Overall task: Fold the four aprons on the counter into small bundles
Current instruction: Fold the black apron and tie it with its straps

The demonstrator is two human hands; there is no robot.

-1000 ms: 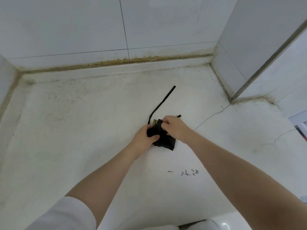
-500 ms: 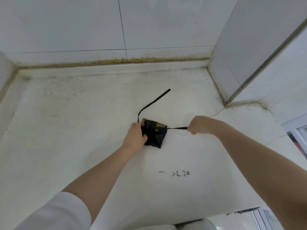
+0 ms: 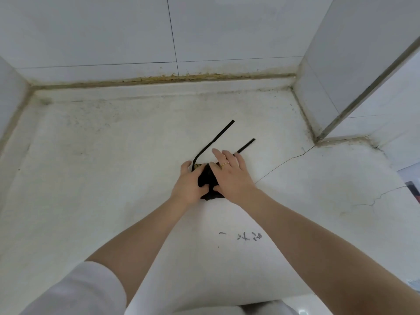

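One black apron (image 3: pixel 208 181), folded into a small bundle with a bit of gold print at its top edge, lies on the white counter (image 3: pixel 113 178). Two black straps run from it toward the back right: a long strap (image 3: pixel 216 139) and a shorter strap (image 3: pixel 246 145). My left hand (image 3: pixel 189 185) rests on the bundle's left side, fingers stretched out and thumb on the cloth. My right hand (image 3: pixel 231 176) lies flat over the right side with straight fingers, a ring on one finger. Most of the bundle is hidden under both hands.
Tiled walls close the counter at the back and left. A tiled pillar (image 3: pixel 318 98) juts in at the back right. Cracks (image 3: pixel 284 161) run across the right part of the counter, and black handwriting (image 3: pixel 248 236) marks it nearer me. The front edge is close to my body.
My right hand let go of the short strap it had pulled out to the right and came back flat onto the bundle. That strap now lies on the counter, pointing back right.
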